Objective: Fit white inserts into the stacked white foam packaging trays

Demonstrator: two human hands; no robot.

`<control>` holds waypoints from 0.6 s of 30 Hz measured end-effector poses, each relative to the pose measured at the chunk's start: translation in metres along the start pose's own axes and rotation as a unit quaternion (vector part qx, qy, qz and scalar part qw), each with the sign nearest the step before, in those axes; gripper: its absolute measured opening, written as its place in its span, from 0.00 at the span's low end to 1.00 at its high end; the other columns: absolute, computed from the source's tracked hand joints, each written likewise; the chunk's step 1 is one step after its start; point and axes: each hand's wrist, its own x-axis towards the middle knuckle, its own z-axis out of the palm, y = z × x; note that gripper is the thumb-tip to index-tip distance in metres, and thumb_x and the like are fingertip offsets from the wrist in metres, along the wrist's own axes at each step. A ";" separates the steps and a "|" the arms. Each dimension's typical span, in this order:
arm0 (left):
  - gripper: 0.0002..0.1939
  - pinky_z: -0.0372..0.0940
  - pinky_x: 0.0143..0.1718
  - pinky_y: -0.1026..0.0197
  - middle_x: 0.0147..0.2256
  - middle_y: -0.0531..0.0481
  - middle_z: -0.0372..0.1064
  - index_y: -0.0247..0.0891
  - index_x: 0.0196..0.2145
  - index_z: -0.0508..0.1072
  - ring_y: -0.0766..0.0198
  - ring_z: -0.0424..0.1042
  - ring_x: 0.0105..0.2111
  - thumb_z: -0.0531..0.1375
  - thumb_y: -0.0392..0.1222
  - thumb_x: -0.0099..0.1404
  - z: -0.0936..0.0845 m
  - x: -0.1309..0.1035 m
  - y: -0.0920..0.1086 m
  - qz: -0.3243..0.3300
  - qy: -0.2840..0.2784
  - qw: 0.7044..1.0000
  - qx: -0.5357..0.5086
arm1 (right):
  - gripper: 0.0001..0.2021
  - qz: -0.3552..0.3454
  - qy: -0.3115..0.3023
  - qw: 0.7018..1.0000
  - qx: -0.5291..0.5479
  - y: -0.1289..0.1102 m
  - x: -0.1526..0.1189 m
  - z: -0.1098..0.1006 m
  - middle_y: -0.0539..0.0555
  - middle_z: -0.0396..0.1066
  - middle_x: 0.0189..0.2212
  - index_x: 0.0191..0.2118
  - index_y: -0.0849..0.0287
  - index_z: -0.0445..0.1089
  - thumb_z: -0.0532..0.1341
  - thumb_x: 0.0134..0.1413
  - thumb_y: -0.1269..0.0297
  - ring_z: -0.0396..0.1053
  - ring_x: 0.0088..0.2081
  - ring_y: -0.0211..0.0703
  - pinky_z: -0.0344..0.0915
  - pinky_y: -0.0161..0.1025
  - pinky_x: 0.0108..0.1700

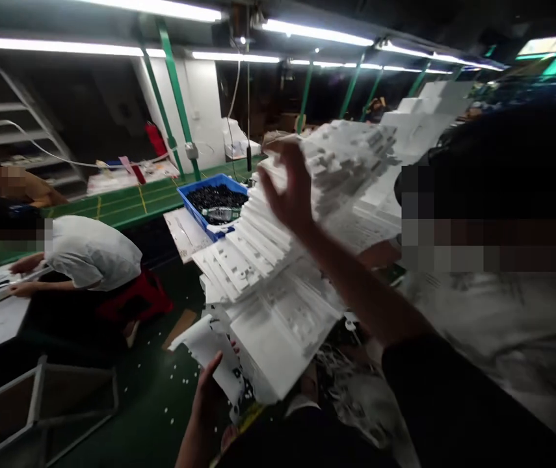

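My left hand (pixel 208 389) is low in the head view, thumb on top, closed on a curved white sheet (pixel 212 354) with small dark cutouts along its edge. My right hand (pixel 290 188) is raised over a long row of stacked white sheets (pixel 258 244). Its thumb and fingers are spread apart and slightly blurred, with nothing seen between them. Flat white sheets with cutouts (pixel 282 325) lie at the near end of the row, between my hands.
A blue crate (pixel 204 224) holds small black pieces and a plastic bottle (pixel 220 214). One person (pixel 92 250) bends over a table at left; another (pixel 492 312) is close at right. A metal frame (pixel 38 396) stands lower left. White scraps dot the green floor (pixel 155 396).
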 end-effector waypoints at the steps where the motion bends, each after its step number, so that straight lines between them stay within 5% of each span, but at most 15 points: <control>1: 0.31 0.72 0.53 0.50 0.49 0.39 0.78 0.36 0.53 0.77 0.41 0.73 0.56 0.72 0.50 0.53 -0.013 0.000 0.003 -0.011 -0.020 1.000 -0.001 | 0.18 0.021 -0.079 0.996 0.044 -0.019 -0.067 0.015 0.56 0.67 0.58 0.56 0.58 0.71 0.57 0.66 0.57 0.62 0.63 0.46 0.58 0.46 0.66; 3: 0.30 0.72 0.52 0.51 0.47 0.38 0.79 0.33 0.50 0.77 0.42 0.75 0.54 0.73 0.47 0.51 -0.034 -0.004 0.007 -0.032 -0.047 0.998 0.004 | 0.19 0.121 -0.237 0.957 0.118 -0.050 -0.207 0.042 0.56 0.71 0.55 0.53 0.52 0.74 0.66 0.56 0.55 0.66 0.60 0.52 0.62 0.51 0.65; 4: 0.29 0.72 0.51 0.52 0.46 0.38 0.80 0.33 0.49 0.78 0.43 0.76 0.52 0.73 0.47 0.51 -0.042 -0.008 0.006 -0.046 -0.059 0.997 0.013 | 0.22 0.218 -0.268 0.928 0.141 -0.061 -0.273 0.054 0.58 0.71 0.54 0.53 0.52 0.74 0.69 0.52 0.55 0.68 0.58 0.54 0.64 0.53 0.62; 6: 0.26 0.72 0.49 0.52 0.43 0.37 0.80 0.32 0.46 0.79 0.43 0.77 0.49 0.74 0.46 0.51 -0.053 -0.018 0.000 -0.088 -0.096 0.991 0.040 | 0.30 0.472 -0.225 0.835 0.168 -0.074 -0.381 0.071 0.59 0.73 0.49 0.52 0.53 0.73 0.73 0.42 0.50 0.73 0.48 0.54 0.71 0.55 0.54; 8: 0.26 0.71 0.46 0.53 0.41 0.35 0.80 0.30 0.45 0.79 0.44 0.78 0.46 0.74 0.47 0.52 -0.057 -0.026 -0.012 -0.130 -0.157 0.976 0.073 | 0.34 0.608 -0.147 0.750 0.215 -0.081 -0.449 0.078 0.58 0.73 0.45 0.52 0.55 0.70 0.73 0.38 0.46 0.74 0.43 0.52 0.72 0.54 0.50; 11: 0.26 0.70 0.40 0.57 0.39 0.32 0.80 0.27 0.43 0.80 0.46 0.79 0.42 0.75 0.47 0.50 -0.049 -0.034 -0.036 -0.155 -0.219 0.955 0.126 | 0.33 0.654 -0.075 0.708 0.255 -0.086 -0.483 0.074 0.55 0.74 0.38 0.48 0.57 0.71 0.74 0.36 0.45 0.73 0.39 0.49 0.72 0.48 0.44; 15: 0.24 0.68 0.35 0.59 0.36 0.33 0.80 0.27 0.38 0.81 0.48 0.78 0.38 0.75 0.48 0.48 -0.028 -0.034 -0.055 -0.143 -0.277 0.935 0.167 | 0.27 0.662 -0.057 0.710 0.233 -0.081 -0.476 0.056 0.49 0.69 0.26 0.39 0.59 0.73 0.75 0.35 0.46 0.66 0.28 0.42 0.65 0.39 0.31; 18: 0.22 0.70 0.39 0.58 0.36 0.36 0.80 0.31 0.39 0.82 0.49 0.78 0.39 0.75 0.45 0.48 -0.011 -0.033 -0.058 -0.144 -0.286 0.930 0.179 | 0.23 0.643 -0.053 0.738 0.198 -0.076 -0.474 0.043 0.48 0.66 0.24 0.37 0.60 0.74 0.72 0.41 0.47 0.63 0.27 0.39 0.61 0.37 0.30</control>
